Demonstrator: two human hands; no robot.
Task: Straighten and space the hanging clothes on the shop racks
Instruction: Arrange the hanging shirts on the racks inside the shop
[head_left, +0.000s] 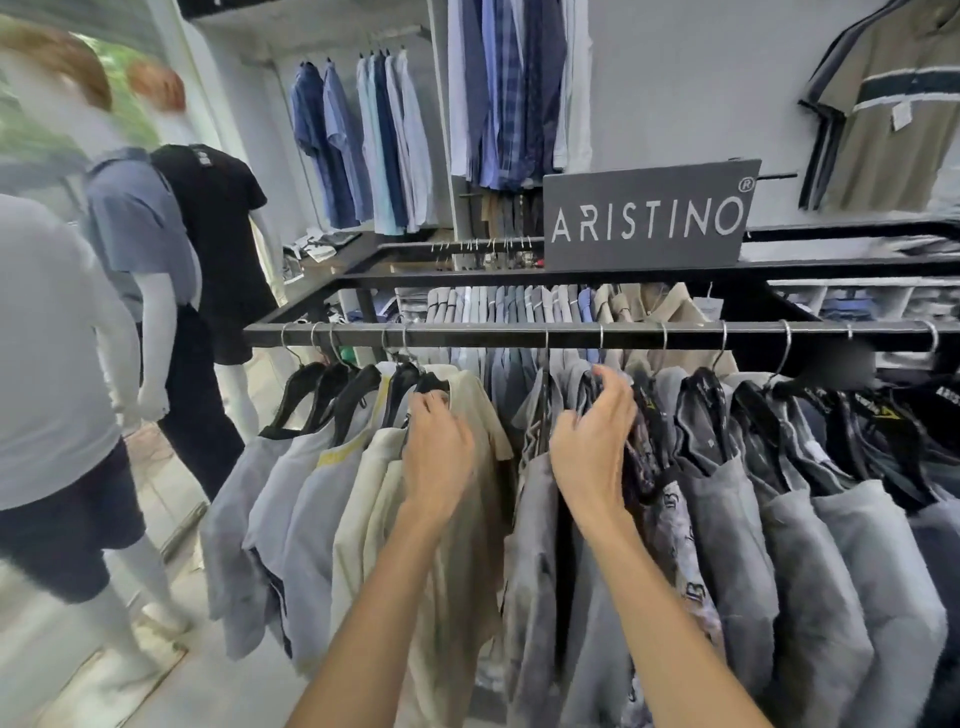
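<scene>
A black rail (519, 332) runs across the view with shirts hanging from it on black hangers. Grey and cream shirts (332, 493) are bunched at its left end. Grey, patterned and dark shirts (753, 493) fill the right half. My left hand (436, 447) grips the shoulder of a beige shirt (478, 415) at the right end of the left bunch. My right hand (592, 436) lies with fingers spread on the shoulders of a grey shirt (540, 519) and a dark patterned one (654, 467). A narrow gap shows between the two hands.
A dark ARISTINO sign (649, 213) stands on the rack's top frame. A second row of shirts (519, 306) hangs behind. Dressed mannequins (156, 260) stand on the left. Blue shirts (363, 145) hang on the back wall and a striped polo (893, 104) hangs at the upper right.
</scene>
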